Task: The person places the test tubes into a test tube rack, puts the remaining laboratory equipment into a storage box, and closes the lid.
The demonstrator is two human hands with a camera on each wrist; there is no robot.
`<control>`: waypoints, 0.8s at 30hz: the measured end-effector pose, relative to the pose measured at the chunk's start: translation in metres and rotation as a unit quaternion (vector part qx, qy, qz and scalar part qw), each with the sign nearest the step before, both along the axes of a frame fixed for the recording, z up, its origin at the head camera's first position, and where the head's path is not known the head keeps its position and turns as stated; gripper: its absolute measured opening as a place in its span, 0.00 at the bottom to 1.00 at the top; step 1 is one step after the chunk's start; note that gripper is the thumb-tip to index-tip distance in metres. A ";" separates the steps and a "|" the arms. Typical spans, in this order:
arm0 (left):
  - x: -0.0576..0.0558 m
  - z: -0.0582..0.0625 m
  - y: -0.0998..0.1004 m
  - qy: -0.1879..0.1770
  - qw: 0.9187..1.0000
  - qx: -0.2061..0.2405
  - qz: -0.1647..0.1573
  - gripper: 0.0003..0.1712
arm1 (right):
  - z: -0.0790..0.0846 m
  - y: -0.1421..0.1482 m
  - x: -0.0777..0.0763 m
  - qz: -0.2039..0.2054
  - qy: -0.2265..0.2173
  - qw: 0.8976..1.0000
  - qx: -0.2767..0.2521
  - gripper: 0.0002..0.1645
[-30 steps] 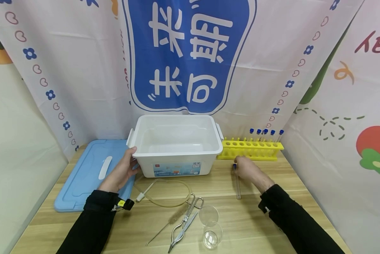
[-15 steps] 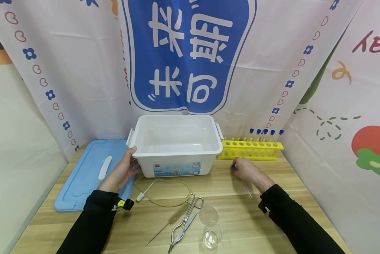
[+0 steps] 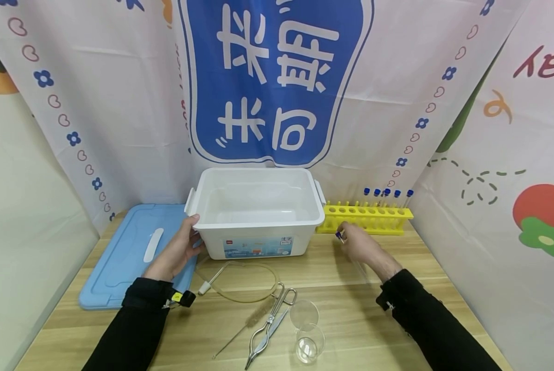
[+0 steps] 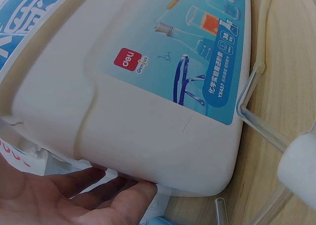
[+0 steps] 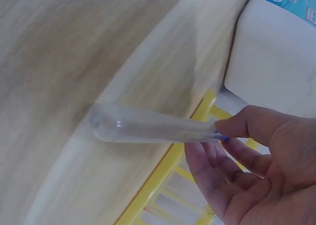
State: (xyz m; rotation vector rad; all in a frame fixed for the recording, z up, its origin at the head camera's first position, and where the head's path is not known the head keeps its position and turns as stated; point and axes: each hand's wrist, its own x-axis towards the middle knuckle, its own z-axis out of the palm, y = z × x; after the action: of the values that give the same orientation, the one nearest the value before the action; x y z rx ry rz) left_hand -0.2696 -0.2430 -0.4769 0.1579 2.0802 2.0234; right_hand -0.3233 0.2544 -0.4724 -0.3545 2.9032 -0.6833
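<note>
My right hand (image 3: 360, 245) pinches a clear glass test tube (image 5: 143, 125) near its blue-capped end (image 3: 339, 236). The tube's rounded bottom points back toward me over the wooden tabletop, in front of the yellow test tube rack (image 3: 365, 216). My left hand (image 3: 178, 250) rests at the left end of a white plastic bin (image 3: 254, 235). Its fingertips (image 4: 140, 191) touch the bin's outer wall in the left wrist view, with the fingers loosely bent.
Left of the bin lies its blue lid (image 3: 128, 257). Rubber tubing (image 3: 244, 301), a brush (image 3: 258, 314), metal tongs (image 3: 271, 319) and glass dishes (image 3: 309, 342) lie in front. Several blue-capped tubes (image 3: 386, 192) stand at the rack's right end.
The test tube has tilted from pointing straight toward me to slanting under my right hand. Its blue cap has risen slightly toward the rack. My left hand and the bin stay put.
</note>
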 end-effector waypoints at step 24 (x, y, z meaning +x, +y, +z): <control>0.000 -0.001 -0.002 0.009 1.000 0.001 -0.006 0.52 | 0.037 0.003 -0.005 -0.062 0.130 0.981 -0.128 0.38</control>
State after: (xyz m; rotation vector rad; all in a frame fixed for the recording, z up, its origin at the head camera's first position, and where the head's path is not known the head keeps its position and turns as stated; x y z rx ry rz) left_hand -0.2692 -0.2453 -0.4774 0.1896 2.0815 2.0244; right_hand -0.3288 0.2578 -0.4352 -0.3139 3.1068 -1.1166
